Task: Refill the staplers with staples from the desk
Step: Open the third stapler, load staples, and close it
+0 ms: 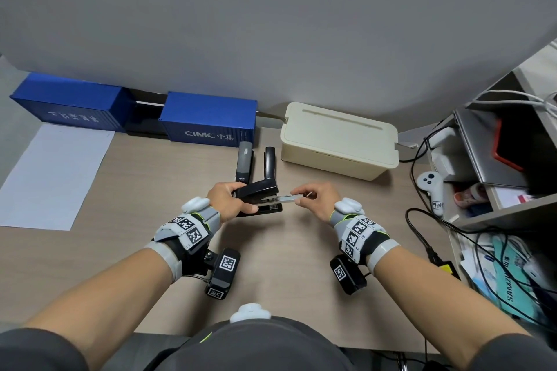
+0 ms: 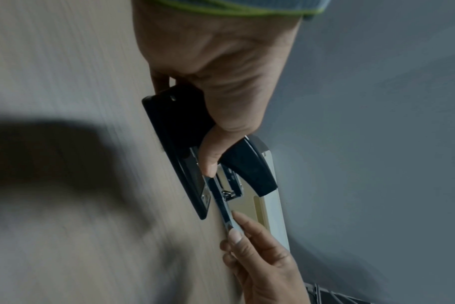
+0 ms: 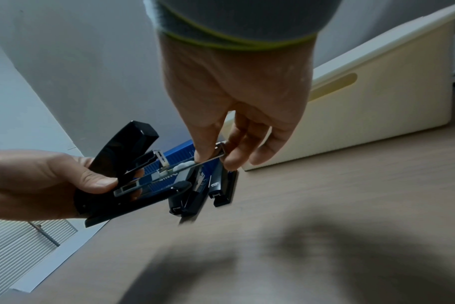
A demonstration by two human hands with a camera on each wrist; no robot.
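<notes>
The person's left hand grips a black stapler just above the counter, its top swung up and its fingers curled round the body. The right hand pinches the metal strip that sticks out of the stapler's front, thumb and forefinger closed on its end. Behind them, two more staplers lie side by side near a cream box.
</notes>
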